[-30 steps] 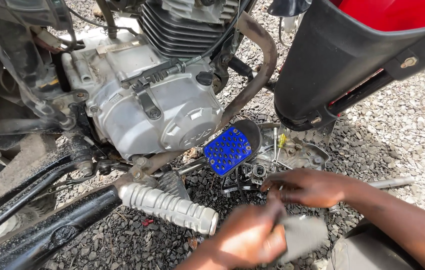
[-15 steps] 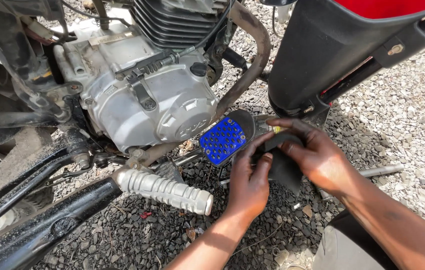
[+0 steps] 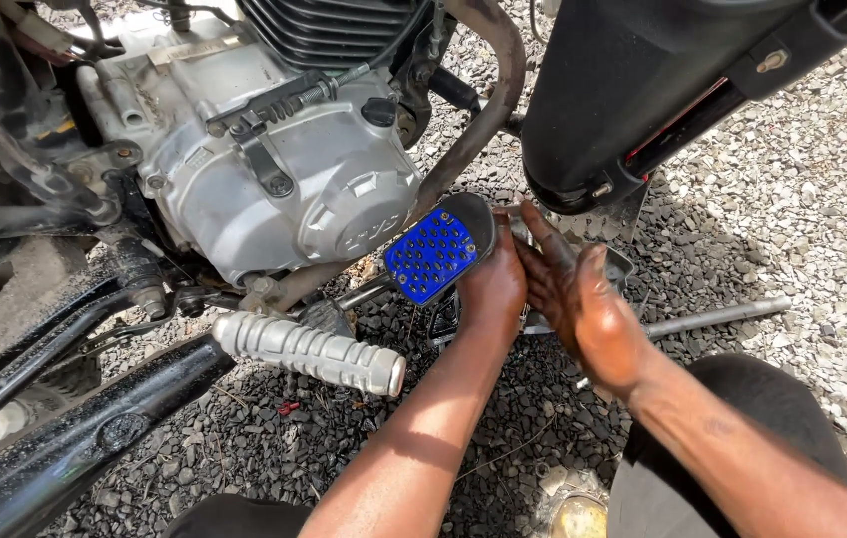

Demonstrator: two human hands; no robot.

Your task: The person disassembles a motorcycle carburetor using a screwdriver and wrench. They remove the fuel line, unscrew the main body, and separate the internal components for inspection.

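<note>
My left hand (image 3: 494,286) reaches in from below, curled against the back edge of the blue perforated pedal pad (image 3: 430,255) beside the silver engine case (image 3: 284,189). Its fingertips are hidden behind the pedal. My right hand (image 3: 580,302) lies just to the right of it, fingers stretched out and pointing up toward the bottom of the black muffler (image 3: 632,100). It rests over a metal tray (image 3: 618,265) on the gravel. A small dark part (image 3: 442,321) shows under my left wrist. Whether anything is held between the two hands is hidden.
A ribbed silver footpeg (image 3: 309,352) sticks out to the left of my left forearm. The curved exhaust pipe (image 3: 488,110) runs above the pedal. A metal rod (image 3: 717,317) lies on the gravel at right, and a round tin (image 3: 577,517) sits near my knees. A black frame tube (image 3: 75,443) crosses lower left.
Both hands have moved up and left, from the gravel in front of the tray to right behind the blue pedal. The dark object they were holding is no longer visible in them.
</note>
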